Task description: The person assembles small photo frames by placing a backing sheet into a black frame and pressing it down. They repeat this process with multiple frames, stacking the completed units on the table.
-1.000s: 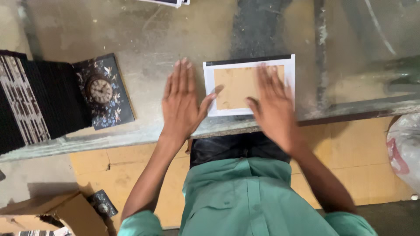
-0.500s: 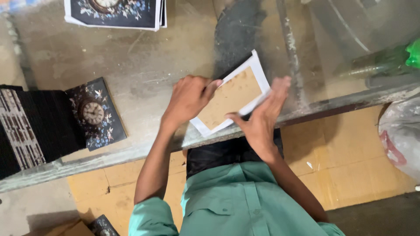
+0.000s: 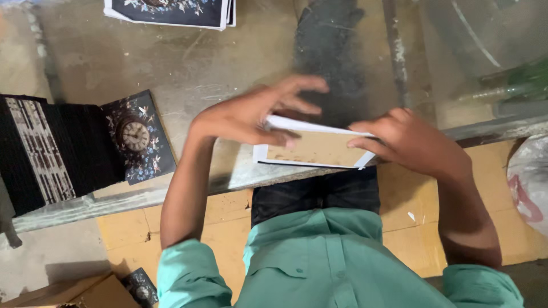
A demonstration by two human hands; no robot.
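I see left hand [image 3: 251, 117] and right hand [image 3: 408, 140] gripping the white-bordered brown panel [image 3: 314, 149]; left fingers blurred, panel's upper edge hidden.

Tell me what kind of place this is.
Probably a small craft workshop making decorated clock panels: a rough worktable, a stack of dark floral clock panels, printed sheets, and both hands on a white-edged board.

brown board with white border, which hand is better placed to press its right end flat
Right, most likely. The right hand already grips the right end of the brown board, while the left hand holds the left end, fingers splayed and blurred.
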